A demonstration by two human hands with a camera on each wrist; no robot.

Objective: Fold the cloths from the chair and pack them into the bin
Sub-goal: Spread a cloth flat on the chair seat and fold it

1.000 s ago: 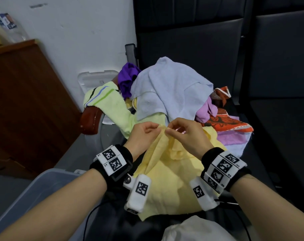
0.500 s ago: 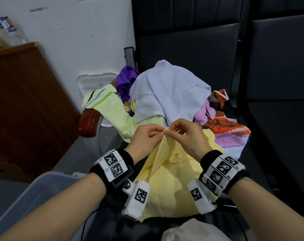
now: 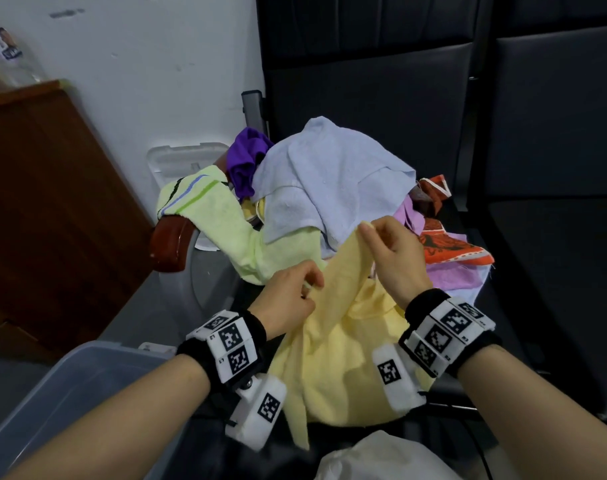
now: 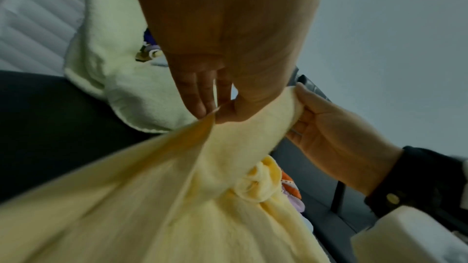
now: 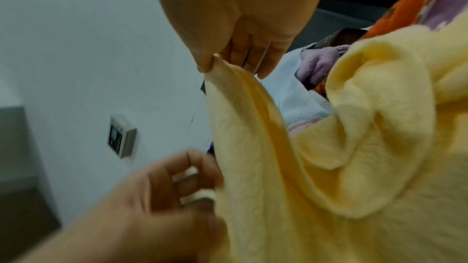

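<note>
A pale yellow cloth (image 3: pixel 343 348) hangs over the front of the black chair seat (image 3: pixel 544 258). My right hand (image 3: pixel 368 230) pinches its top corner and holds it up, seen close in the right wrist view (image 5: pixel 210 67). My left hand (image 3: pixel 309 289) grips the cloth's edge lower down and to the left, and its fingers (image 4: pixel 210 111) pinch the fabric. Behind them lies a heap of cloths: a light blue towel (image 3: pixel 333 174), a lime towel (image 3: pixel 219 223), a purple cloth (image 3: pixel 246 161) and an orange patterned one (image 3: pixel 447 247). The clear plastic bin (image 3: pixel 66 396) stands at lower left.
A brown wooden cabinet (image 3: pixel 45 209) stands against the white wall at left. The chair's wooden armrest (image 3: pixel 168 244) and a white lid (image 3: pixel 181 161) lie between the heap and the wall. A second black seat (image 3: pixel 565 133) adjoins on the right. A white bag (image 3: pixel 381 459) sits at the bottom.
My hands, pinching the yellow cloth close together before, have drawn apart along its edge: the right went up and right with the corner, the left slid down and left.
</note>
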